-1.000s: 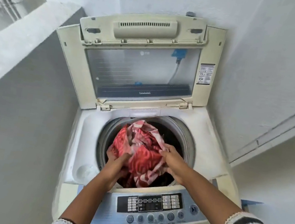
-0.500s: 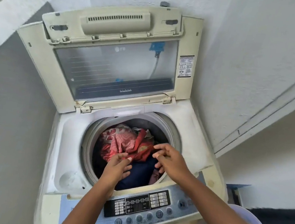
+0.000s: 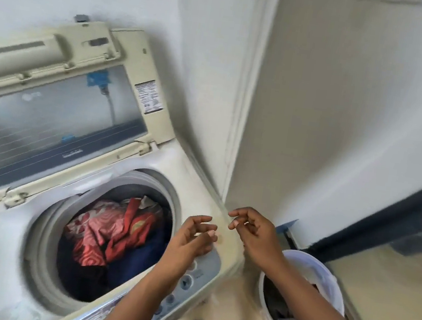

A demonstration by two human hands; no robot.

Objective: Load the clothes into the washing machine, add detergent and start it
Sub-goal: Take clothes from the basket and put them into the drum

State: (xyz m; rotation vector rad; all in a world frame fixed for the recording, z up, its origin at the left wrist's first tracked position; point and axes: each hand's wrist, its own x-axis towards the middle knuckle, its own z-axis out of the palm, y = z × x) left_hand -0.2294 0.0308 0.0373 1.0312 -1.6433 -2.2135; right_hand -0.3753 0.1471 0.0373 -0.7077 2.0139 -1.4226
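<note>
Both bare forearms reach forward from the bottom edge. The left hand (image 3: 190, 241) hangs palm-down, fingers loosely curled and empty. The right hand (image 3: 253, 233), just beside it and apart, also holds nothing, fingers relaxed and slightly bent, pointing left.

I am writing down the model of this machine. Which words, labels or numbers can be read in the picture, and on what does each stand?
None can be read.
Sticker on the open lid: too small.
Round logo on the lid glass: blurred.
Dark strip print below it: blurred.
Control panel markings: blurred.
</note>
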